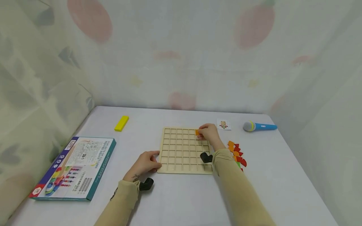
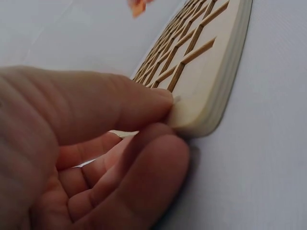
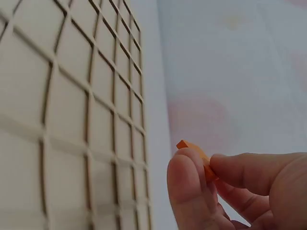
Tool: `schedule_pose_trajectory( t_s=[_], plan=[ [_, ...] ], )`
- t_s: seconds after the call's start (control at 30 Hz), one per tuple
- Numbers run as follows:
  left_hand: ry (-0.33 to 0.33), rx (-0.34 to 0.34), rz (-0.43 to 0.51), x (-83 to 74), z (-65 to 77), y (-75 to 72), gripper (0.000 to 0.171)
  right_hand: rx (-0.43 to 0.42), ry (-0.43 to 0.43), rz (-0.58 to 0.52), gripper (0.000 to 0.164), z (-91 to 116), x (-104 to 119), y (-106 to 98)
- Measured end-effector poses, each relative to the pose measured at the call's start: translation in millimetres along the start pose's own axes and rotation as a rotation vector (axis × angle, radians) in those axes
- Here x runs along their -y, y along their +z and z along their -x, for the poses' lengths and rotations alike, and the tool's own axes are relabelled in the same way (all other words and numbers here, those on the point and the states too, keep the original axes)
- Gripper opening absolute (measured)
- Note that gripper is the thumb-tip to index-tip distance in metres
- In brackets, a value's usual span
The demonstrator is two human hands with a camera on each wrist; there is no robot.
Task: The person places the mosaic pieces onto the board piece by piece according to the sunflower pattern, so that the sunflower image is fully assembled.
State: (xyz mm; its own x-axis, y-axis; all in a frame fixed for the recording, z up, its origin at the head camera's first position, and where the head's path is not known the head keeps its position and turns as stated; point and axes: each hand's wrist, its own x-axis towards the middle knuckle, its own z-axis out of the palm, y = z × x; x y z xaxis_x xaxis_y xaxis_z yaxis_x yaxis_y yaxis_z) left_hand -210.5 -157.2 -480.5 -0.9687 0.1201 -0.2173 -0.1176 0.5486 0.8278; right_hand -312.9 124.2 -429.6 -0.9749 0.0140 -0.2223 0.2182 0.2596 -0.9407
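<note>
A square wooden grid board (image 1: 179,153) lies flat on the white table, its cells divided by thin raised strips. My left hand (image 1: 145,161) grips the board's near left part; in the left wrist view the thumb (image 2: 120,103) lies on its border and curled fingers are at the side. Over the board's far right corner, my right hand (image 1: 210,134) pinches a small orange block (image 3: 199,155) between thumb and fingers, and the right wrist view shows it raised above the grid. Right of the board lies a loose cluster of orange, red and green pieces (image 1: 237,152), partly behind the right forearm.
A small picture card (image 1: 223,124) lies beyond the right hand, with a blue toy microphone (image 1: 261,126) farther right. A yellow block (image 1: 121,123) lies at the back left. Nearer on the left is a flat printed box (image 1: 82,169). Curtains hang behind the table.
</note>
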Motion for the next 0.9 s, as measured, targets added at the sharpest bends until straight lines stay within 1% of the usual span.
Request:
schedule_pose_trajectory(
  t_s=[0.07,0.17,0.3,0.4,0.53,0.63,0.73,0.87,0.9],
  plan=[
    [0.001,0.002,0.005,0.2,0.8,0.5,0.064,0.002,0.026,-0.024,0.027,-3.6,-1.9,16.4],
    [0.004,0.008,0.009,0.4,1.3,1.6,0.065,-0.005,0.031,-0.026,0.025,-7.2,-7.2,36.5],
    [0.007,0.013,0.011,0.6,1.2,3.3,0.065,-0.014,0.007,-0.015,0.024,-9.2,-13.3,51.6],
    [0.001,0.010,0.010,1.0,1.3,4.3,0.064,-0.031,-0.009,0.008,0.020,-10.9,-15.3,57.0],
    [-0.011,0.004,0.007,2.0,1.5,4.6,0.064,-0.052,0.001,0.074,0.011,-12.5,-13.3,61.0],
    [-0.003,-0.002,0.001,2.7,1.2,4.1,0.064,-0.060,0.022,0.123,0.007,-13.2,-10.0,63.3],
    [0.008,-0.003,0.000,2.4,1.0,3.0,0.064,-0.065,0.028,0.146,0.006,-13.3,-7.7,64.6],
    [0.012,0.006,-0.003,0.9,1.4,0.7,0.065,-0.062,-0.005,0.169,0.007,-12.7,-7.4,65.4],
    [0.014,0.010,-0.010,0.5,1.7,0.1,0.065,-0.061,-0.024,0.192,0.008,-12.0,-7.4,65.0]
  ],
)
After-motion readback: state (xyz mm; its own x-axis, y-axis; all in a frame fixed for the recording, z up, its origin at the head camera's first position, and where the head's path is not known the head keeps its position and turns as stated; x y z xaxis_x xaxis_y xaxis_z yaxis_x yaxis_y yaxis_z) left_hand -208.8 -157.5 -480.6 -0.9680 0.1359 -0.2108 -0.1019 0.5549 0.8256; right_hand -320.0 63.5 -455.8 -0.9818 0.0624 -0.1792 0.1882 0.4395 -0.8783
